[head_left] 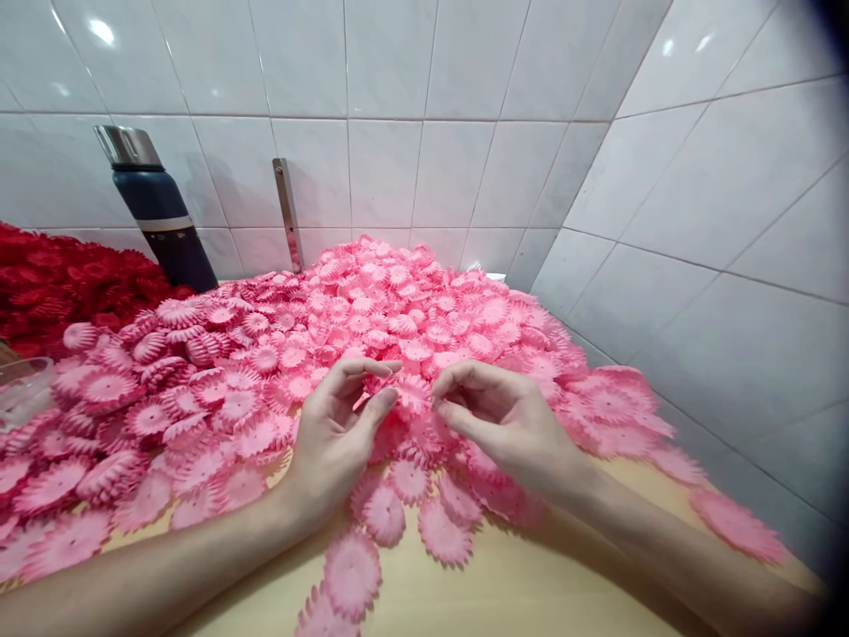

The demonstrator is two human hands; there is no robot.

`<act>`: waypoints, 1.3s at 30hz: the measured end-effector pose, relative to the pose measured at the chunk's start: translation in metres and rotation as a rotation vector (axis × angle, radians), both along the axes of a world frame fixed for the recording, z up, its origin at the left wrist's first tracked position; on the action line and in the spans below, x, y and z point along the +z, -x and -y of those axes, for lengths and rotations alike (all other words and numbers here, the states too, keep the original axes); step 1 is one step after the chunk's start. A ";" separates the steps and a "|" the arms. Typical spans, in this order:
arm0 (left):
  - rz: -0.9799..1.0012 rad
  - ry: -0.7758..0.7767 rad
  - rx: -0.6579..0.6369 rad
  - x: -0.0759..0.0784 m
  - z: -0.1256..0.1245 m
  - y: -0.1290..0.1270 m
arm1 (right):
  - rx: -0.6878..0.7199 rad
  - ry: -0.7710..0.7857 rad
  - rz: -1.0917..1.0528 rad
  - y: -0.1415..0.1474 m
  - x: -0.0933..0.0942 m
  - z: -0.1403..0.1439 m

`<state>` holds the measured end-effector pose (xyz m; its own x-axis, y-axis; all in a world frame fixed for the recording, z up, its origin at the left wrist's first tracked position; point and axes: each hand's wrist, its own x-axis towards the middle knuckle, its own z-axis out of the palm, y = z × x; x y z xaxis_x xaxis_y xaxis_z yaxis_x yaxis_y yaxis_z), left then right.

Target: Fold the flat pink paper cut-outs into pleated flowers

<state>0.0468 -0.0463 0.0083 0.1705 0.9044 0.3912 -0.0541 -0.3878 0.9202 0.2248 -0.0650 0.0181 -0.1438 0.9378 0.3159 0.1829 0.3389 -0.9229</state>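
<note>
A big heap of pink frilled paper flower discs [371, 318] covers a light wooden tabletop [504, 584]. My left hand [338, 433] and my right hand [504, 416] meet over the front of the heap. Together they pinch one pink flower disc [409, 394] between thumbs and fingertips, the left hand on its left edge, the right hand on its right edge. Loose pink discs [398, 522] lie flat on the wood under and in front of my wrists.
A heap of red flower discs [59, 283] lies at the far left. A dark blue flask with a steel cap [156, 208] stands against the white tiled wall [398, 133]. A metal strip [288, 212] leans there. A clear container [23, 385] sits at the left edge.
</note>
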 end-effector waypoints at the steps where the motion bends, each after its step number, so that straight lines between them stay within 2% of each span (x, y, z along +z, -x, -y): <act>1: 0.015 -0.007 -0.014 0.000 0.000 0.000 | -0.001 -0.011 0.029 0.001 0.001 0.001; 7: 0.142 -0.002 -0.145 -0.003 0.004 0.000 | 0.000 -0.083 0.260 0.008 0.013 0.000; 11: 0.160 -0.019 -0.139 -0.005 0.003 0.003 | -0.050 -0.031 0.315 0.013 0.027 -0.018; 13: 0.159 -0.018 -0.102 -0.005 0.000 0.004 | 0.028 0.017 0.378 0.014 0.037 -0.033; 16: 0.176 -0.016 -0.027 -0.005 -0.007 0.004 | 0.228 0.079 0.478 0.017 0.051 -0.055; 18: 0.197 -0.012 0.011 -0.004 -0.012 0.004 | 0.271 0.090 0.496 0.023 0.056 -0.066; 24: 0.248 0.035 0.107 -0.003 -0.021 0.006 | 0.263 0.076 0.504 0.037 0.052 -0.080; 28: 0.202 0.034 0.121 -0.005 -0.023 0.006 | 0.379 0.137 0.456 0.025 0.058 -0.083; 31: 0.194 0.045 0.163 -0.006 -0.023 0.006 | 0.413 0.160 0.384 0.013 0.066 -0.084; 35: 0.167 0.052 0.127 -0.005 -0.020 0.004 | 0.384 0.137 0.339 0.006 0.068 -0.087; 39: 0.227 0.091 0.048 -0.003 -0.017 0.002 | 0.394 0.136 0.449 0.009 0.065 -0.086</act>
<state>0.0448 -0.0292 0.0052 0.0438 0.9424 0.3315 -0.2469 -0.3113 0.9177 0.2155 0.0213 0.0831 -0.5793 0.8147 0.0253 0.4492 0.3449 -0.8242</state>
